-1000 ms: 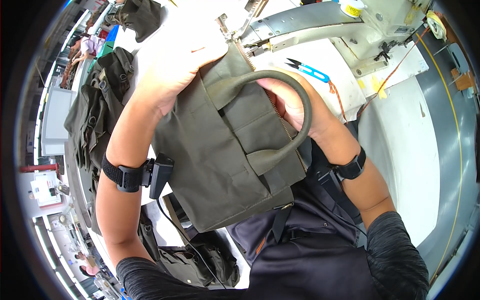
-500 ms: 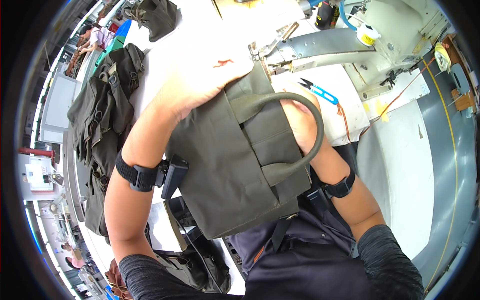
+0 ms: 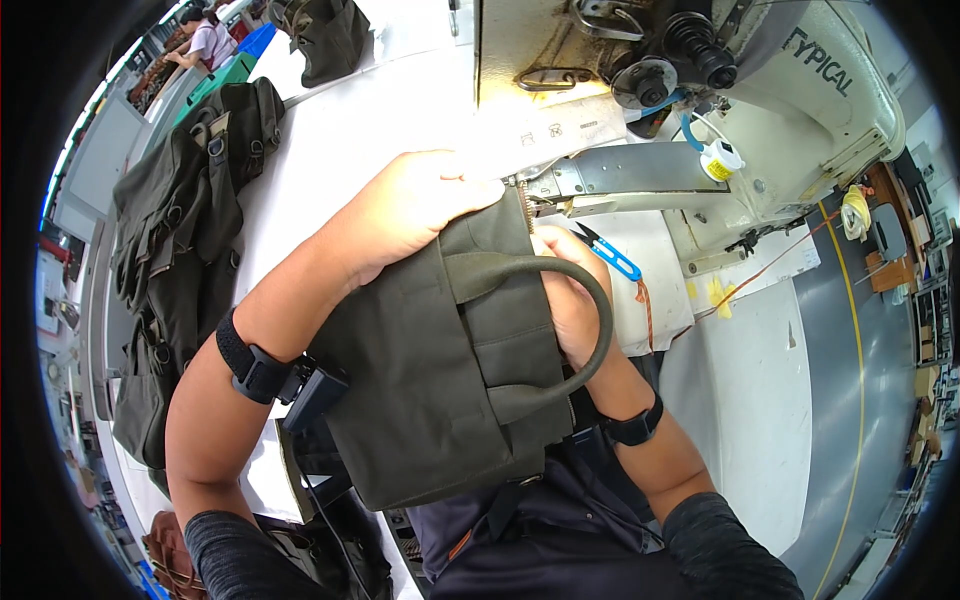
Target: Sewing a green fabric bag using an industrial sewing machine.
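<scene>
A dark olive fabric bag (image 3: 400,370) lies across the front of my body, its looped handle (image 3: 603,325) standing out on the right. My left hand (image 3: 415,205) is closed on the bag's upper edge, thumb on top, other fingers hidden. On the right side, behind the handle, my right hand (image 3: 572,300) grips the bag's zippered edge, with its fingertips out of sight. The bag's top corner meets the tip of a sewing machine's narrow arm (image 3: 640,172). Just right of my right hand lie blue thread snips (image 3: 612,252) with an orange cord.
The sewing machine's head (image 3: 800,90) rises at the far right. A white oil bottle (image 3: 722,160) hangs by its arm. Several olive bags (image 3: 185,200) are heaped along the left, another bag (image 3: 325,40) at the back. A person (image 3: 205,45) sits far left.
My view has tilted up, so the machine's head now shows. Bag and hands appear farther left in the picture; both hands keep hold of the bag at the arm's tip.
</scene>
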A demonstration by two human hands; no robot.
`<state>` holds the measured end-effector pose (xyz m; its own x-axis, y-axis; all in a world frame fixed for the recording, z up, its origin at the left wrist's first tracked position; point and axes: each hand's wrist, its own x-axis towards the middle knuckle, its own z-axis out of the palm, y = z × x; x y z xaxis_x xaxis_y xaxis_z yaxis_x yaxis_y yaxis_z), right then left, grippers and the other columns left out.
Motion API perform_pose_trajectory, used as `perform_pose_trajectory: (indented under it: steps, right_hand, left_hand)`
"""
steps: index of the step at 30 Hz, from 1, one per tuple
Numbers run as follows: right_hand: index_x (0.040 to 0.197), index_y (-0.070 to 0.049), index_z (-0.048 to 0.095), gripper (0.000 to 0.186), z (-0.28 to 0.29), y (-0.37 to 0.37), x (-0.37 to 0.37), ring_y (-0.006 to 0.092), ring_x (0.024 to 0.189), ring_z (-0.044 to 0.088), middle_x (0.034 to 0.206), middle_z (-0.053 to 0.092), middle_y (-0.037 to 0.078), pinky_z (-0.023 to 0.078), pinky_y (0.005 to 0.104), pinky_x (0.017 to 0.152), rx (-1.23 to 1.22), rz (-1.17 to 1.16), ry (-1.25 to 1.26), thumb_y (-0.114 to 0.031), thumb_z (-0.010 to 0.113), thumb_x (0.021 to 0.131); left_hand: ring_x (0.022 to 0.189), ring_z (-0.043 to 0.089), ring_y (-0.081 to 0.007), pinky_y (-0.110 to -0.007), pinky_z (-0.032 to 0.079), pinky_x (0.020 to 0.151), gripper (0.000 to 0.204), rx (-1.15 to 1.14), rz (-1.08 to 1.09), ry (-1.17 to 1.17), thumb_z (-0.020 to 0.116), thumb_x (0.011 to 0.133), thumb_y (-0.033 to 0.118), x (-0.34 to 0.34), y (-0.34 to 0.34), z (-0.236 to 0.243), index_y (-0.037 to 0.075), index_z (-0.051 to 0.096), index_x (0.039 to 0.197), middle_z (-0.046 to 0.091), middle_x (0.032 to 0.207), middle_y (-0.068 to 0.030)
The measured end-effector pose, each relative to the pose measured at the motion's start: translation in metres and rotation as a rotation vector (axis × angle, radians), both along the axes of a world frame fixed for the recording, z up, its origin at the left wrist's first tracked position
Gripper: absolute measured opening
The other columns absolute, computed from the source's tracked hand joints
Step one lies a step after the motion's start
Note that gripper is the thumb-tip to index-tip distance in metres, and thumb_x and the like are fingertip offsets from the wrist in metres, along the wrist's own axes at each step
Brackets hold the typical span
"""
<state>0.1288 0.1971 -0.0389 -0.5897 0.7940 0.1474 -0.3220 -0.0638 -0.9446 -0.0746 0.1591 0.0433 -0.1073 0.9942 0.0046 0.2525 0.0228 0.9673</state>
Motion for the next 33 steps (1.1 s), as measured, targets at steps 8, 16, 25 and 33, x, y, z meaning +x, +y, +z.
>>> perform_pose_trajectory:
  steps: [8, 16, 25, 33]
  right_hand:
    - [0.113, 0.003, 0.067, 0.018, 0.004, 0.003, -0.014, 0.0022, 0.086, 0.058, 0.094, 0.069, -0.001, 0.049, 0.0201, 0.073, -0.221, 0.041, 0.169, -0.012, 0.060, 0.106]
    - [0.098, 0.005, 0.072, 0.015, 0.007, 0.000, -0.006, 0.0019, 0.080, 0.056, 0.084, 0.069, -0.001, 0.048, 0.0229, 0.068, -0.012, -0.082, 0.136, -0.008, 0.066, 0.101]
    - [0.105, 0.005, 0.073, 0.017, 0.006, 0.003, -0.008, 0.0028, 0.082, 0.058, 0.089, 0.072, 0.000, 0.049, 0.0230, 0.071, -0.038, -0.032, 0.143, -0.009, 0.065, 0.100]
    - [0.113, 0.007, 0.070, 0.018, -0.003, -0.005, 0.000, 0.0044, 0.089, 0.061, 0.097, 0.073, 0.004, 0.050, 0.0227, 0.076, -0.041, -0.076, 0.122, -0.005, 0.061, 0.102]
  left_hand:
    - [0.102, 0.064, -0.0107, -0.028, 0.052, 0.091, 0.040, 0.000, -0.118, 0.144, 0.073, 0.094, 0.018, 0.006, -0.003, 0.009, -0.006, 0.068, 0.126, 0.074, 0.116, -0.0101]
    - [0.102, 0.064, -0.0089, -0.025, 0.051, 0.093, 0.027, -0.112, -0.008, 0.168, 0.074, 0.095, 0.009, 0.014, -0.011, 0.011, 0.002, 0.064, 0.120, 0.070, 0.112, -0.0029]
    - [0.107, 0.065, -0.0115, -0.028, 0.051, 0.098, 0.034, -0.073, 0.052, 0.240, 0.079, 0.090, 0.006, 0.015, -0.009, 0.011, -0.001, 0.065, 0.120, 0.071, 0.112, -0.0046]
    - [0.108, 0.064, -0.0117, -0.028, 0.051, 0.098, 0.037, -0.039, -0.005, 0.229, 0.081, 0.088, 0.006, 0.017, -0.007, 0.017, 0.000, 0.065, 0.121, 0.069, 0.113, -0.0042]
